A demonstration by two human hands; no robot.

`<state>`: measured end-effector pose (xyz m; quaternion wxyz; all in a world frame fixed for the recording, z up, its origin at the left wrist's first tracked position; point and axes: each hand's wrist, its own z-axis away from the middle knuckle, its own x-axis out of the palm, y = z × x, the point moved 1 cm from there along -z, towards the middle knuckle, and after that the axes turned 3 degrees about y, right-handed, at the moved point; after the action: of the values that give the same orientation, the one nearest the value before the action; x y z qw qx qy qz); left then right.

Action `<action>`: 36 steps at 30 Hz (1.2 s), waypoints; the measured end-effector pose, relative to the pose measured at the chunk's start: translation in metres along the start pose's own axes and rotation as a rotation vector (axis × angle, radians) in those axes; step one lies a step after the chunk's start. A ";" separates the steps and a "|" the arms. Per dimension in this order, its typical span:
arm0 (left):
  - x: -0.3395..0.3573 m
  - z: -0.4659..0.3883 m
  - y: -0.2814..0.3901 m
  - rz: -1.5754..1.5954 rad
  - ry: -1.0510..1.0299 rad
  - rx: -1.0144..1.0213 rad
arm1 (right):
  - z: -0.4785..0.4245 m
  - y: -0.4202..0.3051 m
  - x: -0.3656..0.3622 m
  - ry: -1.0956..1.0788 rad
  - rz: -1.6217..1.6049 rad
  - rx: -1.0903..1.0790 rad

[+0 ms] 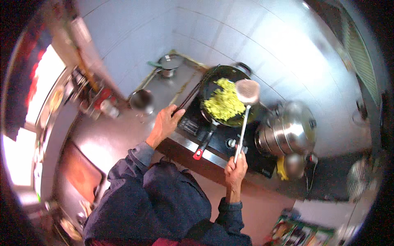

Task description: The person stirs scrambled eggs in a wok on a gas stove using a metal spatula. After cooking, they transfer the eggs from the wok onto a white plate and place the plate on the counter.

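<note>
A dark frying pan (207, 80) with a black, red-tipped handle sits on the black glass stove (187, 123), and chopped yellow-green food (224, 101) lies in it. My left hand (167, 123) grips dark chopsticks (191, 94) that reach to the pan's left rim. In my right hand (236, 167) is the pale handle of a metal ladle or turner (247, 91); its broad head is over the right side of the food. Neither hand touches the pan's handle.
A stacked metal steamer (286, 129) stands right of the pan. Behind on the left are a small lidded pot (170, 63) and a metal cup or bowl (142, 101). A brown cutting board (81, 172) lies at left. Tiled walls (209, 27) close off the back.
</note>
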<state>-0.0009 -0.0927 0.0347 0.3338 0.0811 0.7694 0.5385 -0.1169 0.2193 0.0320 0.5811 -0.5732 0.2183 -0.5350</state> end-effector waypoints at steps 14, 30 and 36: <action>-0.135 0.261 -0.277 -0.591 0.761 -0.504 | -0.015 -0.022 -0.020 -0.061 0.041 0.030; -0.195 0.226 -0.404 -0.853 0.653 -0.423 | -0.036 -0.014 0.009 0.265 0.976 -0.461; -0.188 0.199 -0.372 -0.963 0.567 -0.580 | -0.065 0.033 0.013 0.250 0.944 -0.455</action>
<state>0.3493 -0.1810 -0.2531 0.3304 -0.5144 0.6007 0.5151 -0.1563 0.1728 -0.0095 0.5891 -0.4558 0.6303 -0.2189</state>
